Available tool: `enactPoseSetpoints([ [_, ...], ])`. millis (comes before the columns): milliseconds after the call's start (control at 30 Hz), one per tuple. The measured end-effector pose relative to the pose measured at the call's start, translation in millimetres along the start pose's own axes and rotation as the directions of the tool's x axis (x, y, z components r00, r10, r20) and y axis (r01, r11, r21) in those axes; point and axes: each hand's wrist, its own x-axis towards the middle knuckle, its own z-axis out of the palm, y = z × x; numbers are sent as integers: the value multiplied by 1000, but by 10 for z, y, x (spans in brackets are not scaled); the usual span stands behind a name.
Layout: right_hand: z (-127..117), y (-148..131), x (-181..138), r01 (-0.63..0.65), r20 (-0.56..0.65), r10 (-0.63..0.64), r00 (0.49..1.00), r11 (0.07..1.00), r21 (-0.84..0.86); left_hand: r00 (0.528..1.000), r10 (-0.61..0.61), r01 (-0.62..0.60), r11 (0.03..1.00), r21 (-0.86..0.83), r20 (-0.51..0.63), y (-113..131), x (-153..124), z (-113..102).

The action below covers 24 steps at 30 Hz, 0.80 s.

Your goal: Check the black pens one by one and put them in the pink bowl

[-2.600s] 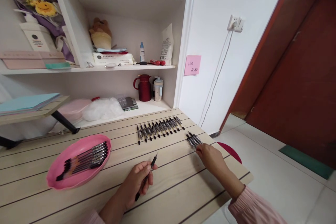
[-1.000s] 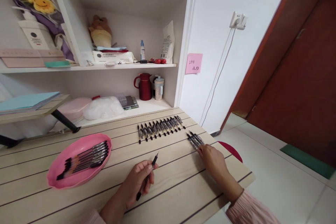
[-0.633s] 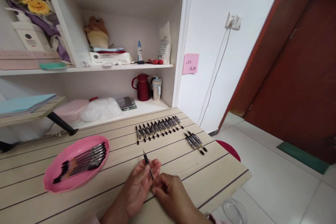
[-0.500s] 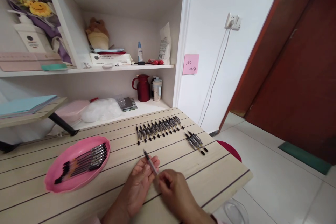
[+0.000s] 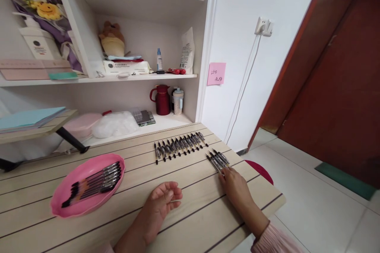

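My left hand (image 5: 162, 204) rests palm-up on the wooden table (image 5: 196, 221), fingers loosely apart and holding nothing. Farther right, my right hand (image 5: 234, 185) reaches forward. Its fingertips are pinched together at the near end of a black pen in a small group of pens (image 5: 216, 159). Behind that group, a long row of black pens (image 5: 179, 144) lies side by side. At the left stands a pink tray (image 5: 61, 206) with several more black pens (image 5: 96, 178) in it.
A red stool (image 5: 263, 170) shows past the table's right edge. White shelves behind the table hold a red jug (image 5: 162, 99), a pink lidded box (image 5: 80, 122), a plastic bag and small bottles. A pink note (image 5: 216, 73) hangs on the wall.
The pen that my left hand held went to my right hand in front of me. My right hand then carried it out to the small group. My left hand now lies open.
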Motion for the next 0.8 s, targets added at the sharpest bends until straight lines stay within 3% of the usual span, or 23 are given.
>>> enactPoseSetpoints([
  [400,35,30,5,-12,-75,15,997,999,42,1000,8,-8,999,32,-16,29,-22,63],
  [800,13,15,27,-71,-60,72,996,997,13,1000,-6,5,999,37,22,13,6,1],
])
